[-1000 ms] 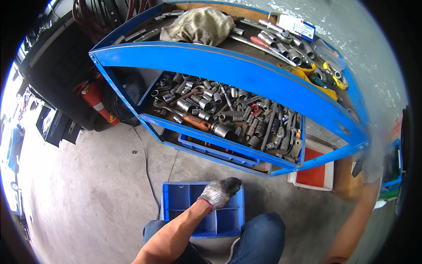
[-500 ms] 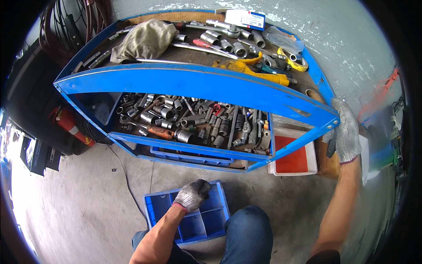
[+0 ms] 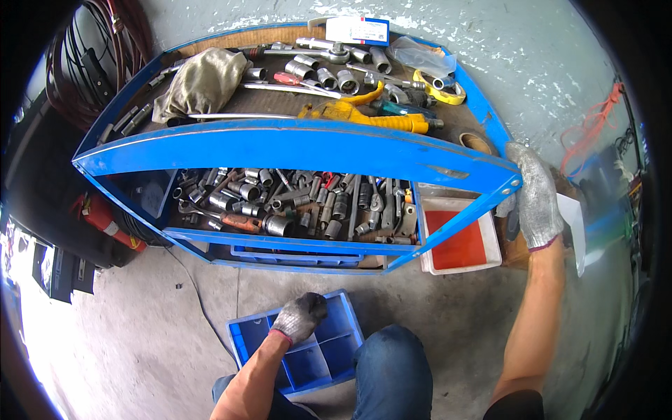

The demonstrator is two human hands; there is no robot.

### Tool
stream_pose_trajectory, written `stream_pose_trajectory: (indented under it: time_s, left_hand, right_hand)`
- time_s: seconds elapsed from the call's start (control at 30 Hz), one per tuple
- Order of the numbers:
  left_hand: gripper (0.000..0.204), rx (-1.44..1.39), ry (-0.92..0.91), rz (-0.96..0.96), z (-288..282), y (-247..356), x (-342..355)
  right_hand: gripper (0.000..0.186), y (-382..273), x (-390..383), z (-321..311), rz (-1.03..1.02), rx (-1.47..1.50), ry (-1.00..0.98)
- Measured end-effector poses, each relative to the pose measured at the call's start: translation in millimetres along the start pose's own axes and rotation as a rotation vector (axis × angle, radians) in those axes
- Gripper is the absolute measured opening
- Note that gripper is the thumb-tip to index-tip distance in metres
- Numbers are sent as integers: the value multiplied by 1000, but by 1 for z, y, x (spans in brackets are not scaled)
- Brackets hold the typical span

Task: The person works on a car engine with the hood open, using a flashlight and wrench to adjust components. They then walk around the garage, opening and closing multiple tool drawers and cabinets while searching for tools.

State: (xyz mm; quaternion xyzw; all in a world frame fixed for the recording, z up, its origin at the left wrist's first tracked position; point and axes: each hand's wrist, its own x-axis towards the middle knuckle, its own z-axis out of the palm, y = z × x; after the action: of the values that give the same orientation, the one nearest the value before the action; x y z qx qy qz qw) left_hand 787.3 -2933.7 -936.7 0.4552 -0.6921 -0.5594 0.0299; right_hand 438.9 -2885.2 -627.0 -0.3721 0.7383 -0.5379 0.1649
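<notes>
A grey knitted work glove covers my left hand [image 3: 299, 318], which is closed above a blue divided tray [image 3: 308, 383] on the floor by my knees. Its dark fingertips curl inward over the middle divider, and what they hold, if anything, is hidden. The right side has my gloved right hand [image 3: 537, 199] wrapped around the front right corner of a blue tool rack [image 3: 301, 150]. Part of that hand shows behind the corner post. Wrenches and sockets [image 3: 336, 203] fill the rack's middle shelf, with an orange-handled tool [image 3: 240, 222] at the front.
A beige cloth [image 3: 203, 84], a yellow tool [image 3: 371, 119], sockets and a white-blue box [image 3: 358, 31] lie on the top shelf. A white bin with red contents [image 3: 455, 241] stands right of the rack. Leftward are a fire extinguisher [image 3: 105, 220] and a floor cable [image 3: 199, 294].
My view has shifted, so the rack sits farther left and its front lower in the picture. Both hands keep their places, left over the tray and right on the rack corner.
</notes>
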Motion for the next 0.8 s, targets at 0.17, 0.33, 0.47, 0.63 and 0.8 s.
stream_pose_trajectory:
  time_s: [0.17,0.33,0.47,0.63,0.8]
  left_hand:
    - [33,29,20,64,1,-6,-1]
    - [34,101,37,99,0,-2,-5]
    - [33,17,-21,56,-5,1,-5]
    - [34,27,-30,72,-9,5,-7]
    - [38,-64,-77,21,-13,16,-7]
  right_hand:
    - [43,5,1,-3,-101,12,-53]
    - [42,3,2,0,18,44,2]
    - [42,2,2,-2,53,27,-4]
    - [43,1,3,0,51,19,-6]
    - [43,35,22,-21,-180,-23,-17]
